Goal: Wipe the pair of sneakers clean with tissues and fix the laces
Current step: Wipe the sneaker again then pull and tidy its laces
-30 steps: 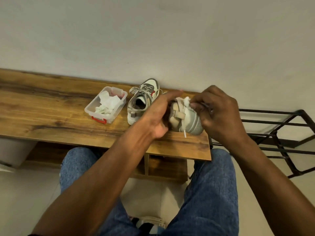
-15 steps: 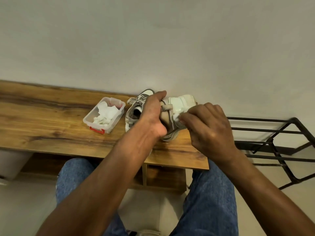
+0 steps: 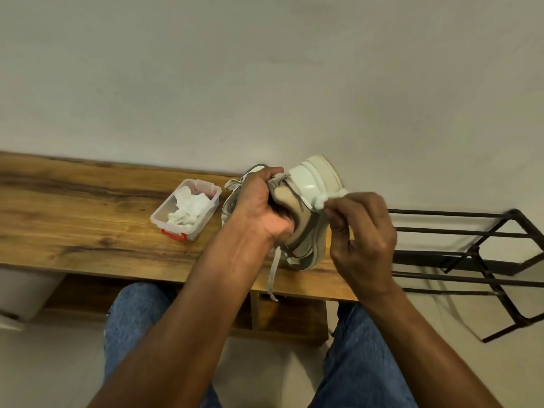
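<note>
Tilted further toe-up, the sneaker (image 3: 306, 213) is gripped by left hand (image 3: 259, 204) fingers — wiping continues; tissue (image 3: 322, 199), pinched by right hand (image 3: 362, 234), must be swept along the sole edge.

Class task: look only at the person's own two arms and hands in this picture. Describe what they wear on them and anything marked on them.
Both forearms are bare from the bottom edge of the frame to the wrist: no sleeves in view. The left hand and right hand wear no gloves, and no watch, bracelet or ring shows. No markings are visible. Blue denim jeans cover the legs below.

Left hand (image 3: 259, 207), right hand (image 3: 360, 228), fingers curled
</note>
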